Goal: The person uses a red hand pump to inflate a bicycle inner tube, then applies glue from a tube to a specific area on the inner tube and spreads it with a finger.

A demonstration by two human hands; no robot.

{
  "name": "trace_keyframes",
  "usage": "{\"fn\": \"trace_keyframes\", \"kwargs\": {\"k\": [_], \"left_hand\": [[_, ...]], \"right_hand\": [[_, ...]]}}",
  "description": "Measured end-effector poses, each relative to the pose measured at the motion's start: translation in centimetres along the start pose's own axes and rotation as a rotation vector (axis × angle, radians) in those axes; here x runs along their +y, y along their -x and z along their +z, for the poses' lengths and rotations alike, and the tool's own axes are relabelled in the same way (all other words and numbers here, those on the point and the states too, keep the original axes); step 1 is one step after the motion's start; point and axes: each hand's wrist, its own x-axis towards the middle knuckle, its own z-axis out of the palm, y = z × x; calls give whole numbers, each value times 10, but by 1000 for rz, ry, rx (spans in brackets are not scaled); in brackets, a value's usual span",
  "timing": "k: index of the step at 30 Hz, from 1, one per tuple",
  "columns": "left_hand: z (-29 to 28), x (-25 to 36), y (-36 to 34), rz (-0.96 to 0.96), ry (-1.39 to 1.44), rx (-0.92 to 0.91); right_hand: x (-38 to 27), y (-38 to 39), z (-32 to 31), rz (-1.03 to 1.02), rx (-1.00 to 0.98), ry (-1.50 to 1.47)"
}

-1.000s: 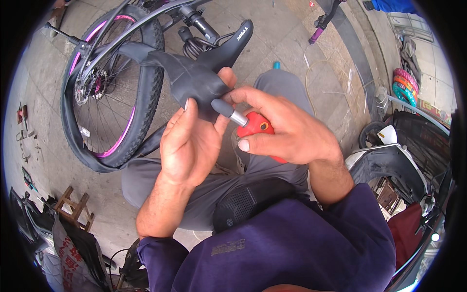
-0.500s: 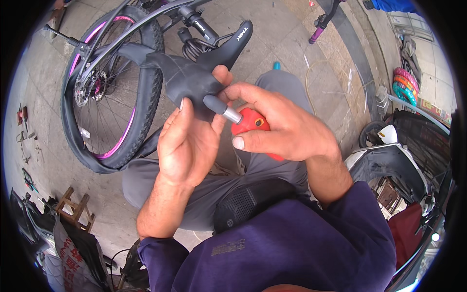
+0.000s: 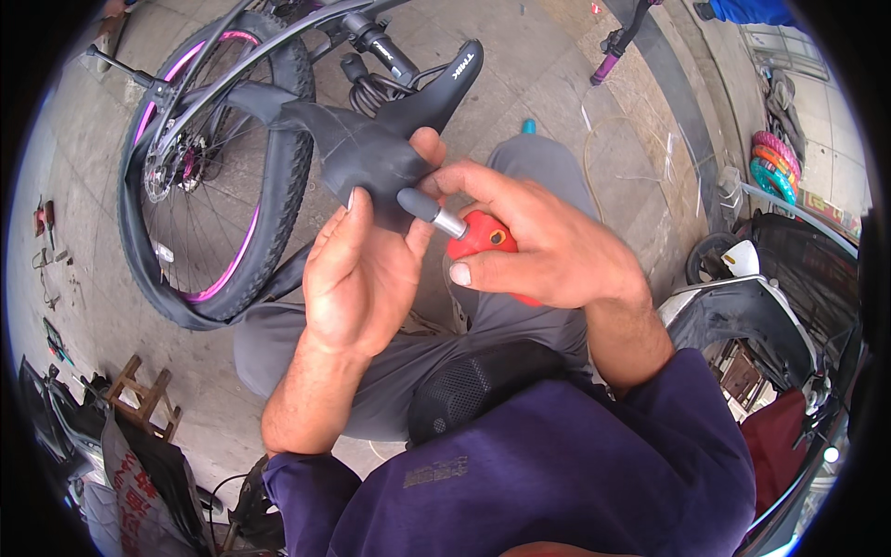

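Note:
My left hand (image 3: 364, 269) is closed on a black inner tube (image 3: 367, 153), spread over its fingers, with the thumb pressing the near edge. The tube runs left to the bicycle wheel (image 3: 288, 176), which has a knobby tyre and a pink rim. Wrapped in my right hand (image 3: 561, 237) is a red handheld rotary tool (image 3: 483, 237). Its silver collar carries a grey rounded tip (image 3: 417, 201), which sits close against the tube by my left fingers; whether they touch I cannot tell. Most of the tool's body is hidden by my palm.
A black bicycle saddle (image 3: 441, 93) lies just beyond my hands, near a coiled cable. Hand tools (image 3: 45, 221) lie on the paving at far left, above a small wooden stool (image 3: 144, 395). On the right are a scooter (image 3: 733, 316) and coloured rings (image 3: 775, 165).
The rotary tool and my right hand have shifted slightly to the right. The tube in my left hand has moved a little with them. Both grips stay the same.

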Motion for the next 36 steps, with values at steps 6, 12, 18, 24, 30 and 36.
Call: {"fn": "trace_keyframes", "kwargs": {"k": [6,12,18,24,30,36], "left_hand": [[2,0,1,24,21,-20],[0,-2,0,3,35,-13],[-1,-2,2,-4,100,-62],[6,-1,3,53,-41,6],[-2,0,4,83,-51,-37],[-6,-2,0,103,-55,-77]], "right_hand": [[-6,0,-2,-16,-8,54],[-2,11,-3,2,-1,57],[-19,16,1,86,22,160],[-19,8,11,77,89,208],[-22,3,11,70,66,271],[-10,2,13,-88,135,276]]}}
